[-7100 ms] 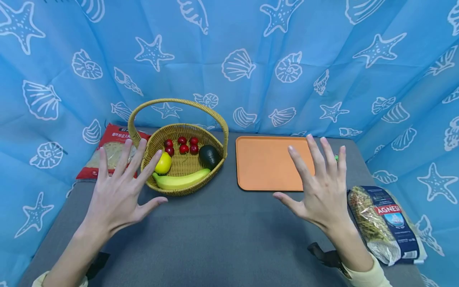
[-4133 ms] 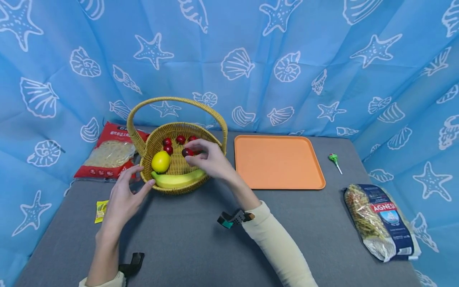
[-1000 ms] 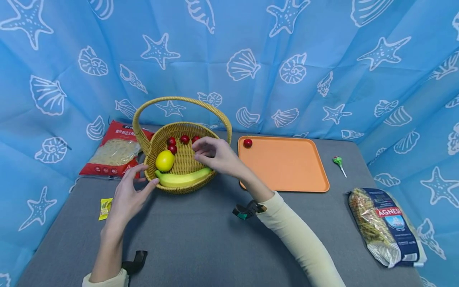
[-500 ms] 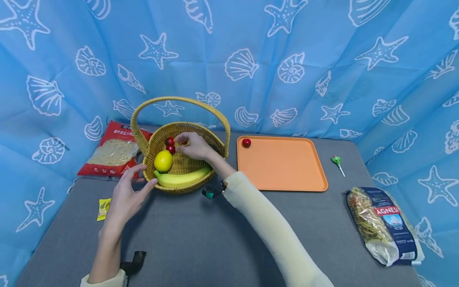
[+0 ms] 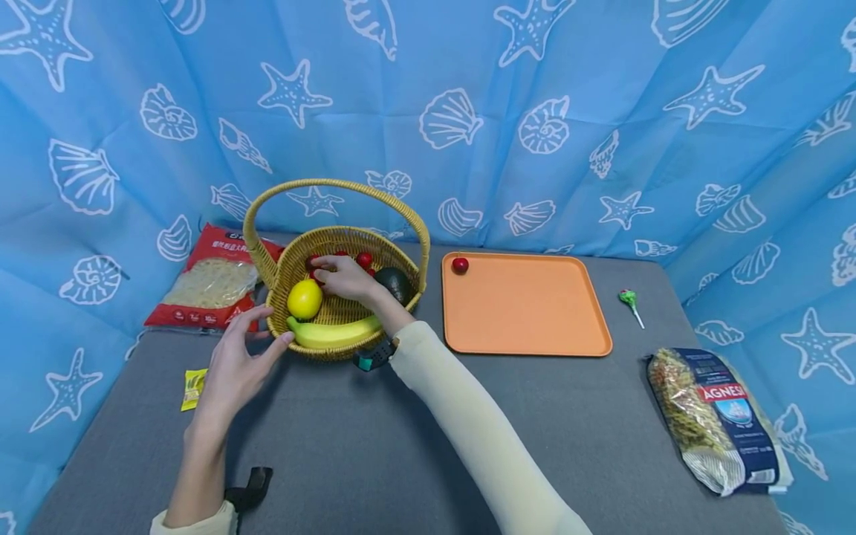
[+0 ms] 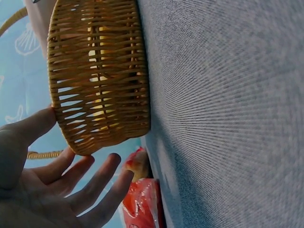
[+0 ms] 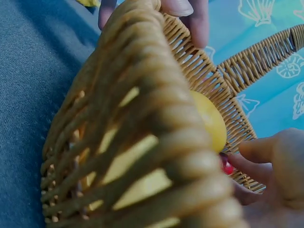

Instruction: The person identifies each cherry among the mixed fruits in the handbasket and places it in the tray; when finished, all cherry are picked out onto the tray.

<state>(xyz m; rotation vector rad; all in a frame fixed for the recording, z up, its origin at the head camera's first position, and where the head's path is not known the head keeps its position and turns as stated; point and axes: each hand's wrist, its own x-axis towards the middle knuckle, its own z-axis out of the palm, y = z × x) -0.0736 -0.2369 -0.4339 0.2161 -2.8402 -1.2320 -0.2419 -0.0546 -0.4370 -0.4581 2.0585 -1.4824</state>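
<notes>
The wicker basket [image 5: 417,256] stands at the back left of the table, its handle upright. My left hand [image 5: 242,364] holds its front-left rim between thumb and index finger; in the left wrist view that thumb [image 6: 40,124] lies against the rim. My right hand [image 5: 349,279] is inside the basket, fingertips at two cherries [image 5: 310,261] beside the yellow lemon [image 5: 305,299]. In the right wrist view a fingertip meets a red cherry [image 7: 227,164]; whether it is pinched is hidden. More cherries [image 5: 364,260], a banana [image 5: 334,334] and an avocado [image 5: 394,284] also lie in the basket.
Right of the basket is an orange tray [image 5: 528,312] with one cherry [image 5: 460,265]. Farther right lie a lollipop [image 5: 629,299] and a pasta bag [image 5: 715,416]. A red bag [image 5: 214,282] and a yellow packet [image 5: 193,389] lie at the left.
A cherry has moved from the basket to the tray's back-left corner. My right hand has shifted left inside the basket, uncovering the avocado and the right-hand cherries. The left hand stays at the rim.
</notes>
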